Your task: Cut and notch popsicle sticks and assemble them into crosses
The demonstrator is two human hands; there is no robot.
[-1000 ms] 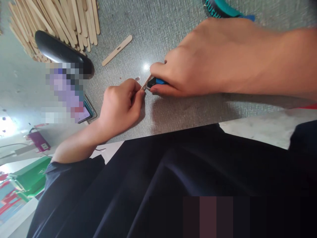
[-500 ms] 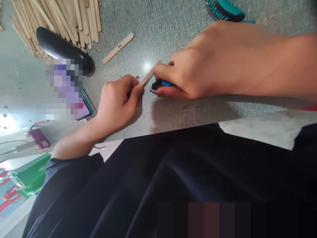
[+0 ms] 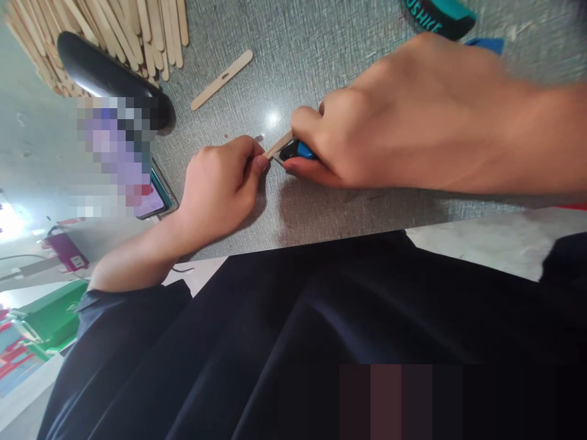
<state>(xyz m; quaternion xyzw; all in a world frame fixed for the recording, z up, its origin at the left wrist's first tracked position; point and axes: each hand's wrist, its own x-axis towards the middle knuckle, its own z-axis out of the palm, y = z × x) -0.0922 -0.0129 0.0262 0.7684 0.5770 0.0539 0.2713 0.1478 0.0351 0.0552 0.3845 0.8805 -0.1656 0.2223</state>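
My left hand [image 3: 222, 186] is curled into a pinch, its thumb and fingers holding one end of a thin wooden stick [image 3: 278, 146] down on the grey table [image 3: 321, 79]. My right hand [image 3: 394, 116] is wrapped round a blue and black utility knife [image 3: 296, 150], whose tip meets the stick right beside my left fingertips. Most of the knife is hidden under my right palm.
A pile of wooden sticks [image 3: 114, 24] lies at the far left, with a black oblong object [image 3: 110, 79] against it. One loose stick [image 3: 221, 79] lies apart on the table. A teal and black object [image 3: 438, 15] sits at the far edge. A phone [image 3: 156, 198] lies left.
Half a second ago the stick stood out longer between my hands with the knife below it; now the knife tip is on the stick again, as it was a second ago.
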